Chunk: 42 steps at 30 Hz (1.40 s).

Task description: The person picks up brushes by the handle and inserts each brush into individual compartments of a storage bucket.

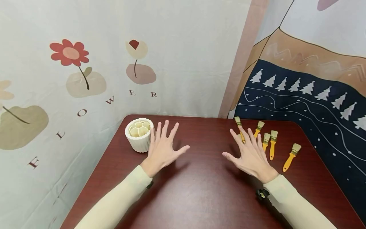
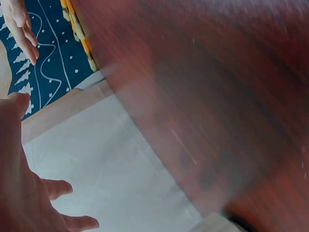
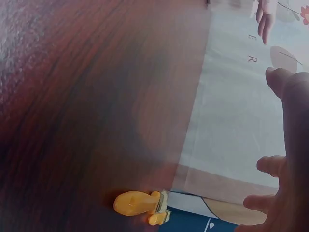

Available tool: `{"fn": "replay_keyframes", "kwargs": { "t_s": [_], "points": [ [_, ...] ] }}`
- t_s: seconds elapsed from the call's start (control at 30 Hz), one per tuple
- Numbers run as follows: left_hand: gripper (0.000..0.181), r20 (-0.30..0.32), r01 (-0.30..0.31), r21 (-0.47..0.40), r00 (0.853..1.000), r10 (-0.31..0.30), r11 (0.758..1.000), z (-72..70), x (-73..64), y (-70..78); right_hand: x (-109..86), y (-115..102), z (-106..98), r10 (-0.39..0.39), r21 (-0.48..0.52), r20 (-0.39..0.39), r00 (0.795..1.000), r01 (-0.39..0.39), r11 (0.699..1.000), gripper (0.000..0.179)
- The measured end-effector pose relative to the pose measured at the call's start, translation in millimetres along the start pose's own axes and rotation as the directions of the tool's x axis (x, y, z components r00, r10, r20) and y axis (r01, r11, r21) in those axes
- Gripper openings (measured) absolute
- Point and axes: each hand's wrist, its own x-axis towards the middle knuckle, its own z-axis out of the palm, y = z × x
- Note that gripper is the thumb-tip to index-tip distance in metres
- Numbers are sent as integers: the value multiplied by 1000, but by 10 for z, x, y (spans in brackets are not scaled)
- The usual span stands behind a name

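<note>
Hovering over the counter [image 1: 197,181], left hand [image 1: 162,151] and right hand [image 1: 253,157], fingers [image 1: 164,129] spread, white holder [image 1: 139,142] centre left, yellow-handled brushes [image 1: 273,147] at right, some partly hidden by fingers

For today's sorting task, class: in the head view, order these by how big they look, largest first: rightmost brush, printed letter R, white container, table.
1. Table
2. White container
3. Rightmost brush
4. Printed letter R, though it is farther away on the cloth.
</note>
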Motion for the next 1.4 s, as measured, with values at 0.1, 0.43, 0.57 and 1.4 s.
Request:
{"fn": "replay_keyframes", "kwargs": {
  "t_s": [0.1,0.43,0.57,1.4],
  "points": [
    [109,-35,3,-5,999,-4,1000,-35,15,-38,7,14,-4,0,-2,-5,1000,0,1000,105],
    [104,-108,38,-39,993,-42,998,-150,83,-241,19,66,-13,11,-9,2,1000,-11,1000,102],
    [103,-138,65,-59,988,-73,996,-204,109,-351,30,79,1,4,6,-13,1000,-4,1000,101],
    [117,-115,345,-234,919,-378,909,-428,72,-1053,168,88,25,13,60,0,1000,-13,998,94]
  ]
}}
